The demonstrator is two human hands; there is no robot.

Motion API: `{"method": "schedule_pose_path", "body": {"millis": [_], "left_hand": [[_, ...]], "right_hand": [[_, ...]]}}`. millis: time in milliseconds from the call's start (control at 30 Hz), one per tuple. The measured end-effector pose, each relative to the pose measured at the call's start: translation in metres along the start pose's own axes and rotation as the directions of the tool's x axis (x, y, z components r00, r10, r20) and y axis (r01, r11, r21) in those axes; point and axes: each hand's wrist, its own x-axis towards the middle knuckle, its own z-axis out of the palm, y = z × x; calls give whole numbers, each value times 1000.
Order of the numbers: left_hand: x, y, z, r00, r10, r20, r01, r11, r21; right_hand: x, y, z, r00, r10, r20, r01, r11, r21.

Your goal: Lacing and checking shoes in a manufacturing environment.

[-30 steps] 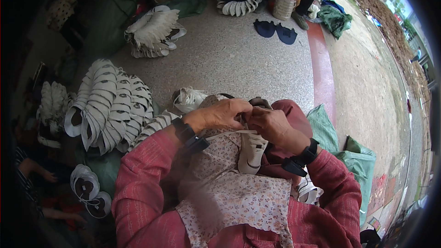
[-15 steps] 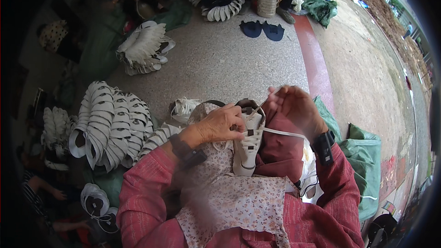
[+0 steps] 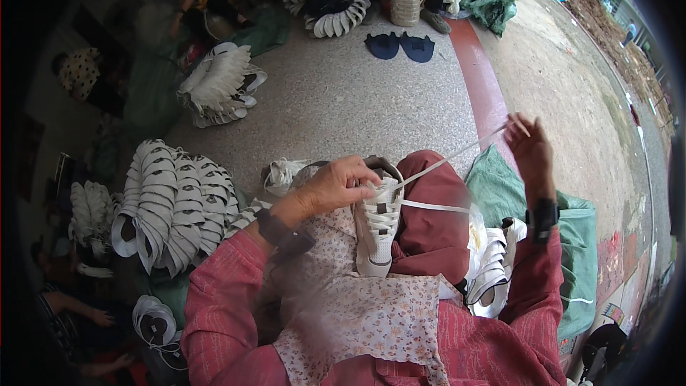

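On my lap lies a white shoe upper [image 3: 376,243], its toe pointing toward me and its lacing crossed up the front. My left hand [image 3: 341,184] is closed at the upper's collar end, thumb and fingers pinching at the top of the lacing. Out to the right, my right hand [image 3: 527,139] is raised with a white shoelace [image 3: 457,155] between its fingers. That lace runs taut from the top eyelets up to the hand. Another stretch of white lace lies across my right thigh, below the taut one.
Stacked white shoe uppers [image 3: 179,200] stand at left, with another pile [image 3: 223,84] farther off. Beside my right arm are more uppers [image 3: 490,271] and a green sack [image 3: 577,257]. Two dark blue pieces [image 3: 400,46] lie ahead, near a seated person holding a plastic jug [image 3: 405,7].
My right hand has swung outward to the right, drawing the lace out long and straight. My left hand stays at the upper's collar, shifted slightly left.
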Motion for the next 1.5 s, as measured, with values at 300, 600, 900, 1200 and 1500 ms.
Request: {"method": "schedule_pose_path", "body": {"millis": [300, 600, 900, 1200, 1500], "left_hand": [[43, 5, 26, 977, 209, 51, -212, 892, 398], [42, 29, 3, 943, -53, 329, 156, 943, -295], [43, 53, 9, 885, -56, 462, 74, 997, -22], [23, 81, -42, 954, 191, 230, -110, 939, -325], [12, 117, -61, 946, 296, 129, -233, 903, -361]], "right_hand": [[-95, 87, 83, 902, 36, 430, 413, 216, -885], [-109, 91, 129, 811, 387, 438, 351, 277, -895], [-109, 42, 169, 775, 583, 245, -228, 619, -752], [-102, 10, 125, 762, 415, 497, -127, 849, -513], [-98, 38, 118, 739, 626, 248, -114, 480, -870]]}}
